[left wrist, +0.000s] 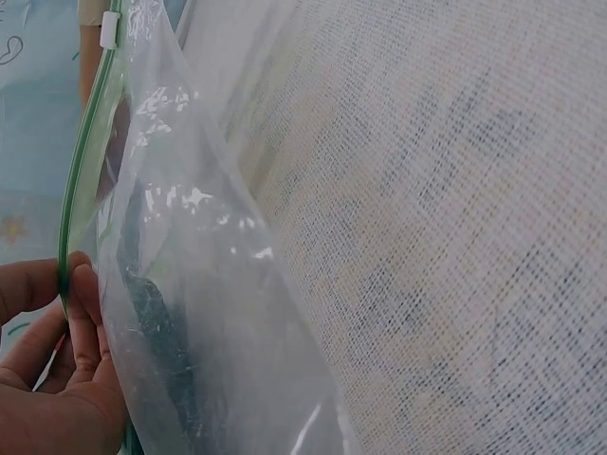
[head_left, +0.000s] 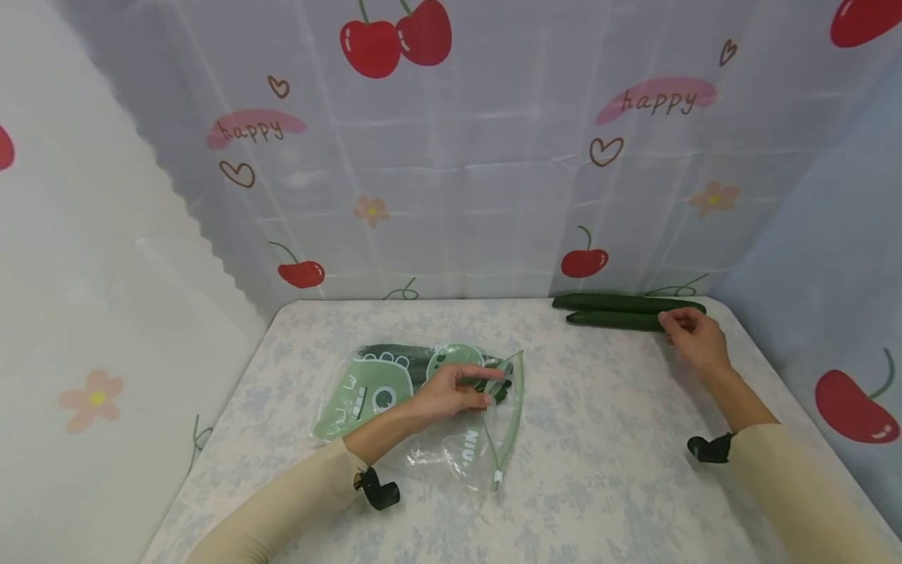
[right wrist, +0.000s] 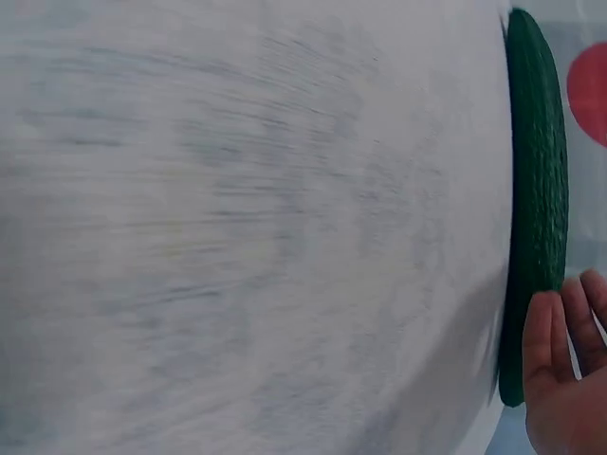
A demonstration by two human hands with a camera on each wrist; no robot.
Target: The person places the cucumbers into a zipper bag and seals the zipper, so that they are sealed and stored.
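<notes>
A clear zip bag (head_left: 430, 454) with green cartoon print lies on the table, dark green cucumbers (head_left: 416, 364) inside it. My left hand (head_left: 451, 392) pinches the green zip edge (left wrist: 76, 180) near the bag's mouth between thumb and fingers. Over at the back right, two cucumbers lie side by side. My right hand (head_left: 698, 341) holds the nearer cucumber (head_left: 613, 319) by its right end, fingertips on its upper side in the right wrist view. The farther cucumber (head_left: 627, 302) is just behind it, along the table's back edge.
A patterned cloth covers the table (head_left: 578, 439). A curtain (head_left: 479, 180) printed with cherries rises right behind the back edge, and more of it flanks both sides. The white zip slider (head_left: 497, 475) sits at the bag's near corner.
</notes>
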